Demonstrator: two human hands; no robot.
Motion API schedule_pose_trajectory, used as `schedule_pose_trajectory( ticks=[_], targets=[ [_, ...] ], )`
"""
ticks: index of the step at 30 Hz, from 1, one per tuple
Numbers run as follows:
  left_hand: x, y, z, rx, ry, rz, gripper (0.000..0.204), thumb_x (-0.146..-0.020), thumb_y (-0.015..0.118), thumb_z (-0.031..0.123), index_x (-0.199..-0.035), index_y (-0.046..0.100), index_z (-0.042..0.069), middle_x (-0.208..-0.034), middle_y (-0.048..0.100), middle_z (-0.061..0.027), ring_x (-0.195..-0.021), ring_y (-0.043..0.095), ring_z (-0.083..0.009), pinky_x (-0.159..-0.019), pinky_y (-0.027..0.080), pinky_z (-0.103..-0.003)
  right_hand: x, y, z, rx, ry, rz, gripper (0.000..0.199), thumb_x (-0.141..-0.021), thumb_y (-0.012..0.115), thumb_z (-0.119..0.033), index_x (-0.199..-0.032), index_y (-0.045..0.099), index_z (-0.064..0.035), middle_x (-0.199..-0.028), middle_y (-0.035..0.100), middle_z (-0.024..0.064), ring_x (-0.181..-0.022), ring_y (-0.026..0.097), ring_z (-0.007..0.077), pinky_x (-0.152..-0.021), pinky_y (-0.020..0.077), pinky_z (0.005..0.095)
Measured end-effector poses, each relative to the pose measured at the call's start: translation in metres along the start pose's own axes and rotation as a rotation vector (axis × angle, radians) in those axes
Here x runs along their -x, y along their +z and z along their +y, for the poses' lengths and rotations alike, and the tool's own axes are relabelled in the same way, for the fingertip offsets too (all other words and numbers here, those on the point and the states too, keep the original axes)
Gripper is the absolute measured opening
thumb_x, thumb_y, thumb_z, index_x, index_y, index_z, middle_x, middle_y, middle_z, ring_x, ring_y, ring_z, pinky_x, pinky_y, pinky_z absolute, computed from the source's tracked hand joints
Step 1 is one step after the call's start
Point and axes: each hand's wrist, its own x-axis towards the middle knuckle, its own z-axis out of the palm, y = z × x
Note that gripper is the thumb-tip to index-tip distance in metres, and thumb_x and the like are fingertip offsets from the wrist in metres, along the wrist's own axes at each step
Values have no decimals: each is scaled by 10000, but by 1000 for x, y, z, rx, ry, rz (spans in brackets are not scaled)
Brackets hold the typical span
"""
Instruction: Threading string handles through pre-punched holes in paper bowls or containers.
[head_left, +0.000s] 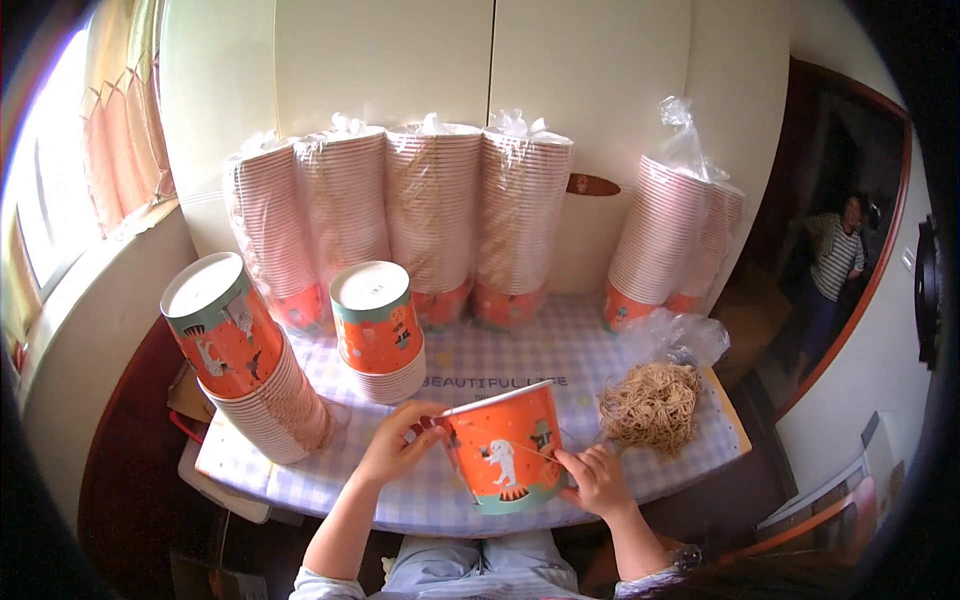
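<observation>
An orange paper cup (505, 447) with a teal base and cartoon figures lies tilted between my hands, its white rim up and to the left. My left hand (400, 440) grips the cup at its rim side. My right hand (594, 478) holds the cup's lower right side and pulls a thin rubber band (535, 452) taut across the cup. A heap of tan rubber bands (651, 405) lies on the table just beyond my right hand.
Two upside-down stacks of orange cups (245, 355) (378, 330) stand left and centre on the checked tablecloth (520, 360). Several tall plastic-wrapped cup stacks (430, 215) line the wall, more at the right (670, 230). A crumpled plastic bag (680, 335). A person (835, 265) stands in the doorway.
</observation>
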Motion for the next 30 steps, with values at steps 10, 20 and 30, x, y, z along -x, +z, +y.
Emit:
schedule_pose_trajectory(
  ticks=[10,20,30],
  targets=[
    [20,-5,68,-433,326,-148,768,-583,772,326,-1222,406,109,-1275,360,-178,-1171,366,-340,-944,334,-427,-29,-11,-17,-288,278,222,316,-781,610,-209,-1027,525,-30,-730,541,92,-595,499,231,-519,393,323],
    [56,-32,39,-966,716,491,814,-553,773,259,-1213,322,109,-1302,236,-249,-1196,256,-479,-937,271,-572,-138,19,-55,-1009,450,290,232,-857,525,-203,-1007,529,-25,-752,535,24,-647,477,60,-578,394,208],
    [53,-197,63,-1056,148,730,848,-514,817,233,-1203,376,10,-1223,406,-166,-1160,361,-305,-957,308,-434,-272,10,-100,-1420,76,68,277,-862,507,-153,-1099,459,-17,-777,480,-17,-668,438,47,-596,368,182]
  ],
)
